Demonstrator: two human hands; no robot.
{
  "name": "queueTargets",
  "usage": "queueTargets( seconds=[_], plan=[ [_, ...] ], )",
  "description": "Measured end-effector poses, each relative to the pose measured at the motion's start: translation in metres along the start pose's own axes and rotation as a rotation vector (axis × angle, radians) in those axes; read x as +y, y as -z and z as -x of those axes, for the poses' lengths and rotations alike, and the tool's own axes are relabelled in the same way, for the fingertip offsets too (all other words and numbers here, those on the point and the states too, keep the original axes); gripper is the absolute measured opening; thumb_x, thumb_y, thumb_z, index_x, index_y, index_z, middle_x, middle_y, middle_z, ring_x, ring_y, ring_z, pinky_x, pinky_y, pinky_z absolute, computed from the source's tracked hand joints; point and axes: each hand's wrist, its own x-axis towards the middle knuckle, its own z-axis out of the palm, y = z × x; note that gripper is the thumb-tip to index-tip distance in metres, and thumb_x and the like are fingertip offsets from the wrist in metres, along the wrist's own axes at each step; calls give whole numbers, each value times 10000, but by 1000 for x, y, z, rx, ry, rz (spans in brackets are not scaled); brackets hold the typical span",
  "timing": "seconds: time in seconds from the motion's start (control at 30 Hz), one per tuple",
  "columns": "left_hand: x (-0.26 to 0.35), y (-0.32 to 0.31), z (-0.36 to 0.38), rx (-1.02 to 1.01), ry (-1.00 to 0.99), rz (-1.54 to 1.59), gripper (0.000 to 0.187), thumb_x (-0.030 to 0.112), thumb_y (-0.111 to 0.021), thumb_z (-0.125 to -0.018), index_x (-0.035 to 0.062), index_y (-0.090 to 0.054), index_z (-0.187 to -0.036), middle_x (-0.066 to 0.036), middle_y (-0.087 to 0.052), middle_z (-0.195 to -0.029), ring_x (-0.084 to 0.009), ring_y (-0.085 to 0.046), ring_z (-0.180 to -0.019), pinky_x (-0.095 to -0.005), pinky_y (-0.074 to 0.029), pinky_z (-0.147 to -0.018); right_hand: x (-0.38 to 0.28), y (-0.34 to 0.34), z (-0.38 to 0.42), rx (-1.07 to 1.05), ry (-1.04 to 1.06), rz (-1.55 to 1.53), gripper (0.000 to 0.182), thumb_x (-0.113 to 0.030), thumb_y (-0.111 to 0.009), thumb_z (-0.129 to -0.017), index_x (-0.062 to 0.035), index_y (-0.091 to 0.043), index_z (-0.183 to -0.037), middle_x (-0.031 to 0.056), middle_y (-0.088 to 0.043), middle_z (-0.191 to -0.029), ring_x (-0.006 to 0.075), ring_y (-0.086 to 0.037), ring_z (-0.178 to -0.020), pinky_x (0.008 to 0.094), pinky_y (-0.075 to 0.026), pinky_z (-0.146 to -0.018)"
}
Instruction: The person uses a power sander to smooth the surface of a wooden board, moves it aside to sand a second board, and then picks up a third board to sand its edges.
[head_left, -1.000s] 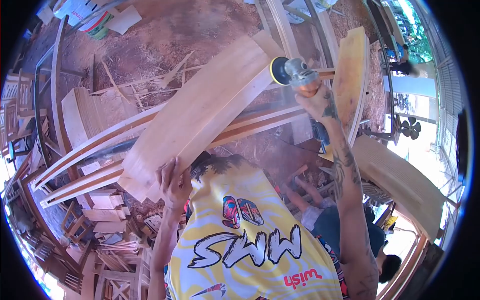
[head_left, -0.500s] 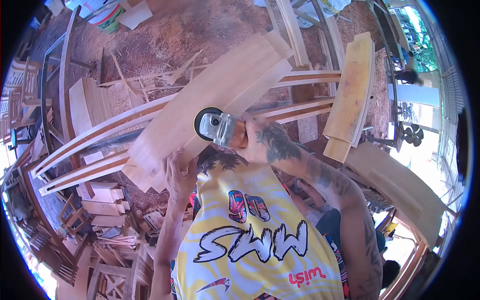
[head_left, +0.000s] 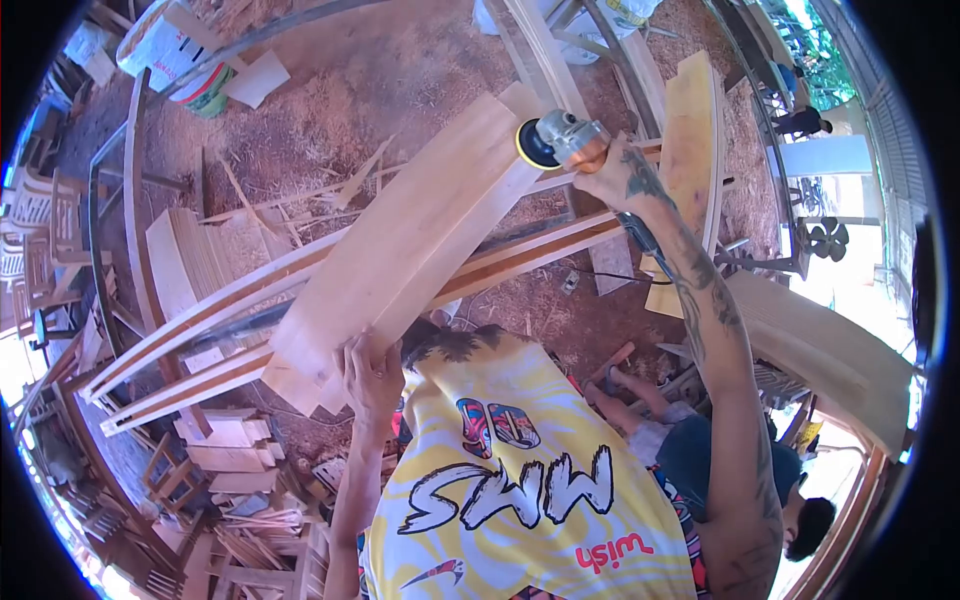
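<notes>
My right hand (head_left: 606, 178) is wrapped around an angle grinder (head_left: 572, 140) with a round sanding disc on its head. The disc's edge is right at the far right end of a long, pale, slightly curved wooden board (head_left: 400, 225). At the board's near left end, my left hand (head_left: 368, 370) grips the near edge with bent fingers. Another board shows along the near side, under the top one. Both rest slanted across long curved wooden rails (head_left: 215, 285) that run left to right.
Yellowish boards (head_left: 690, 150) lie across the rails at right, with a large curved panel (head_left: 820, 335) nearer. Stacked boards (head_left: 180, 260) stand at left. A person (head_left: 705, 460) is low at the right, behind my arm. Sawdust covers the ground (head_left: 350, 60).
My right hand has moved the grinder from the board's near middle, beside my left hand, out to its far right end. My left hand stays on the near edge.
</notes>
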Motion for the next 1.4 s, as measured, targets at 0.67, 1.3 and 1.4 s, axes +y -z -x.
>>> queueTargets(
  seconds=[0.67, 1.3, 1.4],
  plan=[
    [-7, -8, 7, 35, -39, 13, 487, 27, -912, -826, 19, -676, -1252, -176, -747, -1190, -408, -703, -1085, -513, -562, -964, 47, -3, -18, 83, -97, -6, 419, -372, -888, -789, -22, -794, -999, 207, -804, -914, 324, -812, -887, 439, -620, -800],
    [-231, 205, 82, 130, 367, -366, 508, -66, -701, -891, 73, -698, -1380, -175, -629, -1408, -400, -564, -1371, -514, -482, -1163, 64, -52, 124, 163, -418, -771, 367, -243, -864, -945, 10, -812, -1205, 16, -784, -1045, 103, -686, -873, 313, -559, -778],
    [-249, 207, 69, 102, 346, -359, 469, 122, -749, -986, 7, -643, -1428, -234, -655, -1402, -434, -563, -1388, -529, -491, -1154, 46, -58, 139, 244, -443, -728, 390, -235, -889, -895, 10, -814, -1189, 66, -814, -1012, 152, -754, -876, 341, -591, -782]
  ],
)
